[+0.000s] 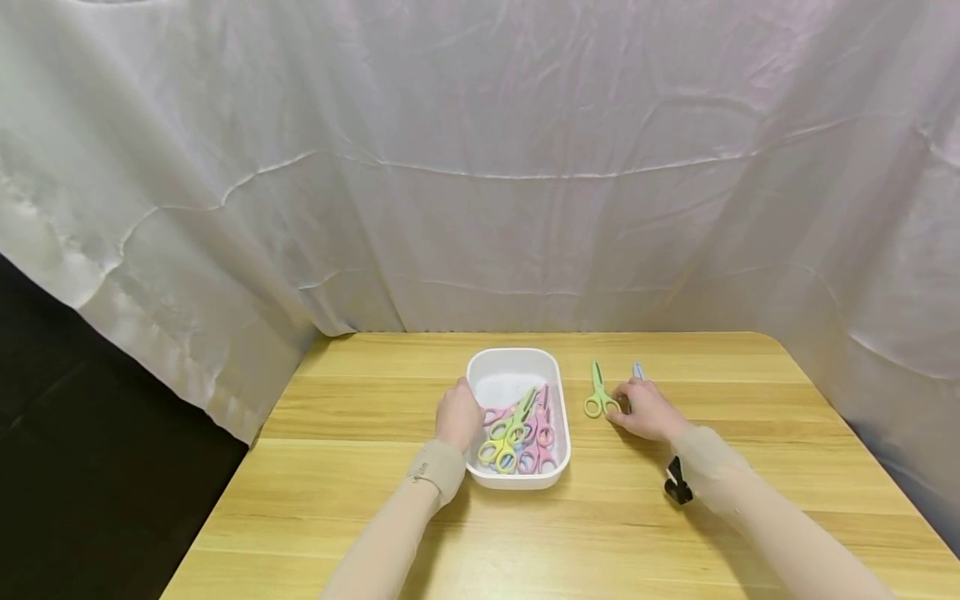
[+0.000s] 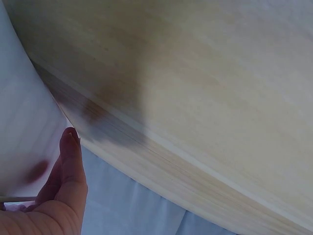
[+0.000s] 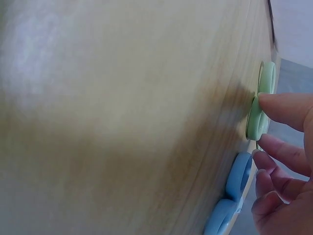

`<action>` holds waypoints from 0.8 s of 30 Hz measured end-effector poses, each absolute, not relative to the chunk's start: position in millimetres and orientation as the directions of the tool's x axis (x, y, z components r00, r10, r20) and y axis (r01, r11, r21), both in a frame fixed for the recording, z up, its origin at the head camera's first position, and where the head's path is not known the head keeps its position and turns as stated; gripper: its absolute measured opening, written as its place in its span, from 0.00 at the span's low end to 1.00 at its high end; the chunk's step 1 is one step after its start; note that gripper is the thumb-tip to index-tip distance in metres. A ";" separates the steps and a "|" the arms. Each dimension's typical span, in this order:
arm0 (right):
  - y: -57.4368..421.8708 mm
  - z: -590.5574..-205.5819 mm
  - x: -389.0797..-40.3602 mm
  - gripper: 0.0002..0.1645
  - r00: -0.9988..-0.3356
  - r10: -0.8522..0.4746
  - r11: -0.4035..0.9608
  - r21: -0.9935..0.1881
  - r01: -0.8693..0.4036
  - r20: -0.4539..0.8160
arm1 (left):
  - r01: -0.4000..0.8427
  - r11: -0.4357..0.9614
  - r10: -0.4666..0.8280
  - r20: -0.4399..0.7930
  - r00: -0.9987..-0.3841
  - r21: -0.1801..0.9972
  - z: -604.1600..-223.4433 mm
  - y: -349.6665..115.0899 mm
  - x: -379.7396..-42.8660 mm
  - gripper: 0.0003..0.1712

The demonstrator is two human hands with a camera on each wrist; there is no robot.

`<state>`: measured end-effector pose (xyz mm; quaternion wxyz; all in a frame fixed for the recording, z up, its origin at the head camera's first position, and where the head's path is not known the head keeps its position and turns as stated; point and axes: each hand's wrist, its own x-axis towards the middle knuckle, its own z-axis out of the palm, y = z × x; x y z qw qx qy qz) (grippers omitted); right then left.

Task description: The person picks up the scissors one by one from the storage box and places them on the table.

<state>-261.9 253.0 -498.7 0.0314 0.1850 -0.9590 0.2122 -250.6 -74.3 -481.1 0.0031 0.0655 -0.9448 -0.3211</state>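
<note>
A white plastic box (image 1: 517, 482) stands on the wooden table with several pastel scissors (image 1: 517, 433) piled inside. My left hand (image 1: 459, 414) grips its left wall; in the left wrist view the thumb (image 2: 72, 161) presses the outer side, with a finger's dark shape showing through the plastic. Right of the box lie green scissors (image 1: 597, 387), blades pointing away from me. My right hand (image 1: 647, 410) pinches one of their handle rings (image 3: 255, 120) between thumb and index finger. Blue scissors (image 3: 238, 176) lie beside them, mostly covered by that hand in the head view.
The wooden table (image 1: 337, 500) reaches back to a pale hanging curtain (image 1: 480, 208). A black clip-like piece (image 1: 678, 482) sits at my right wrist. Dark cloth (image 1: 90, 433) hangs beyond the table's left edge.
</note>
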 end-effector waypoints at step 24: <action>206.7 -437.1 -251.8 0.23 -0.907 -0.357 0.753 -0.505 -0.421 0.224 | -0.123 0.788 -0.123 -0.042 -0.992 0.604 -479.6 -73.8 -249.5 0.41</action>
